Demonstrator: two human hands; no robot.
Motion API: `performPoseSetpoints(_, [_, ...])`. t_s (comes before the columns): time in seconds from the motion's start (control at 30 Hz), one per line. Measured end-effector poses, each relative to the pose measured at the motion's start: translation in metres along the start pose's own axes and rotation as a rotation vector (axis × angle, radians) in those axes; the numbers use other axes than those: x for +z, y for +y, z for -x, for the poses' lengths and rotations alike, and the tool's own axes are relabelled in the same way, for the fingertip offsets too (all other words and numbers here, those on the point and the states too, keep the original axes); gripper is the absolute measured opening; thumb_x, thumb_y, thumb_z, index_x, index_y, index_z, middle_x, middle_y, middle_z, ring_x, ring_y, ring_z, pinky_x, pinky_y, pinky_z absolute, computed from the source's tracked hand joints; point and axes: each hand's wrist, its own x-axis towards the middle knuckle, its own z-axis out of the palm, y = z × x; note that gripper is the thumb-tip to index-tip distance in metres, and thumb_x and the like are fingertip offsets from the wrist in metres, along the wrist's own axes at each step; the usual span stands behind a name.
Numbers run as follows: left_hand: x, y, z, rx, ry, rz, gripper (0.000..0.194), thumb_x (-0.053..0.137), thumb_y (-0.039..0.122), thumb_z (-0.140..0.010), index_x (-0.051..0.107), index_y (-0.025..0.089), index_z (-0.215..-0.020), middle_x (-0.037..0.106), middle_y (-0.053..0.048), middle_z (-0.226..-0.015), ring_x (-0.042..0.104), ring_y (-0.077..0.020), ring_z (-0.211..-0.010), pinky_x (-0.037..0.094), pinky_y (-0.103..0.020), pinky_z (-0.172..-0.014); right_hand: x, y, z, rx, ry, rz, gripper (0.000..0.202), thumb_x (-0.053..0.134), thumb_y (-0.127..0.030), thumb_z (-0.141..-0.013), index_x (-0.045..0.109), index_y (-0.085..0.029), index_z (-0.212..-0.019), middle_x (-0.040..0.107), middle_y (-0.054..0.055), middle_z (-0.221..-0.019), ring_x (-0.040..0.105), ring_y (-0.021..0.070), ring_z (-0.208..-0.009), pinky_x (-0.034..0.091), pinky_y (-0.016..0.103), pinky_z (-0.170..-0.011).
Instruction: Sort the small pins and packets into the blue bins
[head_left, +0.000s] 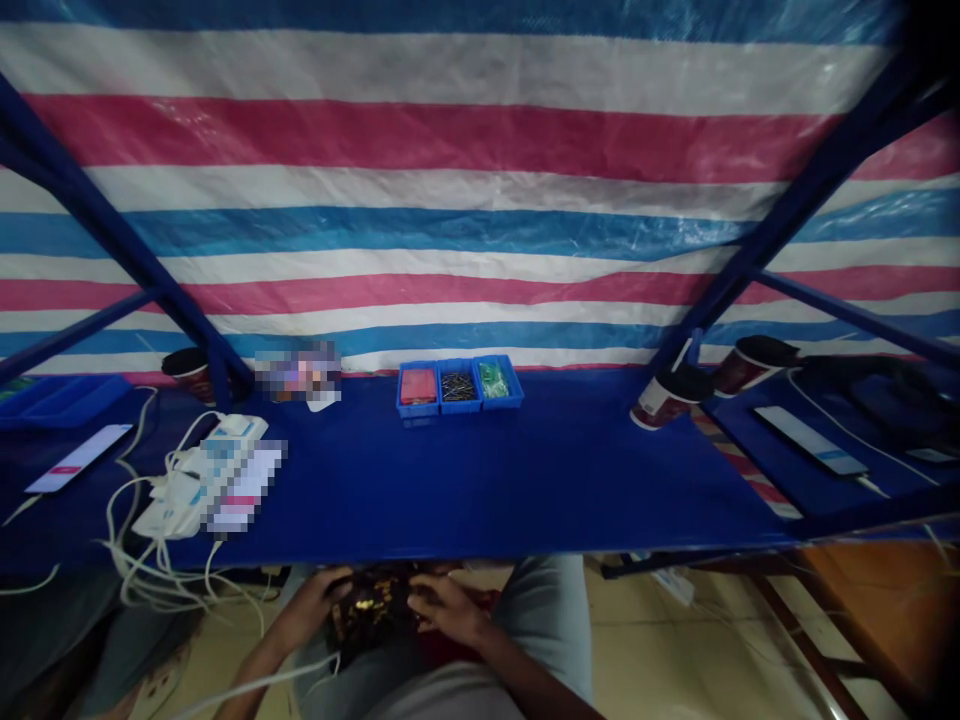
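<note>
Dark object with gold-coloured patches (367, 612), exact kind unclear from blur, sits low in the bottom centre-left of the frame, over the lap, in front of the near edge of the blue tabletop (480, 490). Left hand (324, 597) is at its left side, fingers bent at the upper left edge; right hand (450, 606) is at its right side, fingers bent over that end. Hands are apart, one per side, neither spread flat; can't tell if either really pinches or just touches. Handling, best guess: light enough for two hands, probably soft or loosely built rather than one rigid block, so it may sag or fold if taken at one end. Slipperiness can't be read; gold patches could be shiny trim and might snag or scuff, so light pressure there. Best hold looks like the two opposite side edges, thumbs on top and fingers under, middle left uncovered. White cable (262, 678) runs near its lower left, could catch. Grey trousers (551, 615) lie beneath and to the right. Blue plastic tray with three compartments (459, 407) stands at upper centre, well apart from both hands.
</note>
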Motion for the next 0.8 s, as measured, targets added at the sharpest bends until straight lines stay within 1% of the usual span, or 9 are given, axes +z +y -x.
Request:
performPoseSetpoints(0.07, [0.021, 0.018, -0.005, 0.019, -0.074, 0.081, 0.037, 0.062, 0.058, -0.071, 0.080, 0.032, -0.091, 0.077, -0.002, -0.105, 0.065, -0.0320, -0.112, 0.048, -0.037, -0.102, -0.002, 0.002, -0.001, -0.023, 0.109, 0.131, 0.040, 0.070, -0.050, -0.079, 0.072, -0.020, -0.105, 0.068, 0.006, -0.096, 0.062, 0.0247, -0.095, 0.049, 0.037, -0.087])
performPoseSetpoints(0.13, [0.037, 0.029, -0.013, 0.011, -0.064, 0.128, 0.043, 0.064, 0.061, -0.070, 0.080, 0.029, -0.095, 0.075, -0.006, -0.110, 0.062, -0.0337, -0.116, 0.045, -0.040, -0.106, -0.008, 0.004, -0.002, -0.002, 0.237, 0.244, 0.026, 0.069, -0.041, -0.081, 0.074, -0.019, -0.094, 0.069, 0.008, -0.095, 0.061, 0.0268, -0.097, 0.045, 0.038, -0.091])
performPoseSetpoints(0.23, [0.055, 0.034, -0.026, 0.051, -0.087, 0.179, 0.048, 0.063, 0.061, -0.073, 0.080, 0.024, -0.099, 0.074, -0.008, -0.114, 0.060, -0.0336, -0.120, 0.041, -0.039, -0.109, -0.020, 0.003, 0.000, 0.050, 0.393, 0.312, 0.018, 0.070, -0.034, -0.078, 0.074, -0.018, -0.083, 0.069, 0.007, -0.088, 0.061, 0.0262, -0.091, 0.045, 0.035, -0.086])
performPoseSetpoints(0.37, [0.077, 0.035, -0.035, 0.133, -0.150, 0.120, 0.048, 0.054, 0.055, -0.083, 0.077, 0.019, -0.105, 0.073, -0.010, -0.115, 0.062, -0.0307, -0.117, 0.042, -0.037, -0.106, -0.035, 0.001, 0.006, 0.035, 0.359, 0.342, 0.019, 0.071, -0.032, -0.076, 0.070, -0.015, -0.068, 0.063, 0.000, -0.068, 0.058, 0.0174, -0.074, 0.041, 0.025, -0.068])
performPoseSetpoints(0.43, [0.090, 0.036, -0.029, 0.060, -0.055, -0.048, 0.045, 0.054, 0.050, -0.086, 0.075, 0.016, -0.107, 0.072, -0.013, -0.116, 0.062, -0.0317, -0.115, 0.044, -0.040, -0.103, -0.037, 0.000, 0.010, 0.046, 0.371, 0.397, 0.019, 0.072, -0.028, -0.075, 0.067, -0.014, -0.063, 0.060, -0.002, -0.063, 0.055, 0.0141, -0.068, 0.038, 0.022, -0.064])
performPoseSetpoints(0.5, [0.104, 0.040, -0.017, -0.011, 0.114, -0.232, 0.045, 0.055, 0.046, -0.087, 0.071, 0.014, -0.113, 0.069, -0.018, -0.119, 0.061, -0.0343, -0.116, 0.044, -0.045, -0.101, -0.034, -0.001, 0.015, 0.044, 0.403, 0.451, 0.014, 0.072, -0.022, -0.075, 0.066, -0.014, -0.064, 0.061, -0.002, -0.065, 0.054, 0.0130, -0.066, 0.038, 0.022, -0.064])
performPoseSetpoints(0.6, [0.123, 0.051, 0.004, 0.075, 0.322, -0.232, 0.044, 0.053, 0.050, -0.089, 0.067, 0.015, -0.112, 0.066, -0.018, -0.120, 0.058, -0.0341, -0.117, 0.041, -0.048, -0.102, -0.024, -0.006, 0.023, -0.014, 0.435, 0.502, 0.005, 0.064, -0.015, -0.078, 0.069, -0.016, -0.078, 0.067, 0.001, -0.073, 0.059, 0.0153, -0.070, 0.042, 0.022, -0.068])
performPoseSetpoints(0.7, [0.142, 0.065, 0.016, 0.132, 0.208, 0.057, 0.046, 0.042, 0.058, -0.094, 0.066, 0.018, -0.091, 0.070, -0.009, -0.094, 0.066, -0.0256, -0.096, 0.048, -0.038, -0.093, -0.013, -0.013, 0.029, -0.151, 0.430, 0.475, 0.021, 0.055, -0.010, -0.081, 0.069, -0.019, -0.094, 0.072, 0.006, -0.092, 0.065, 0.0203, -0.089, 0.047, 0.026, -0.083])
performPoseSetpoints(0.8, [0.152, 0.074, 0.016, 0.089, 0.064, 0.343, 0.050, 0.039, 0.060, -0.094, 0.066, 0.017, -0.093, 0.072, -0.007, -0.091, 0.068, -0.0220, -0.091, 0.050, -0.032, -0.089, -0.007, -0.020, 0.031, -0.277, 0.368, 0.369, 0.032, 0.053, -0.009, -0.079, 0.065, -0.022, -0.106, 0.070, 0.007, -0.108, 0.063, 0.0219, -0.104, 0.046, 0.031, -0.095])
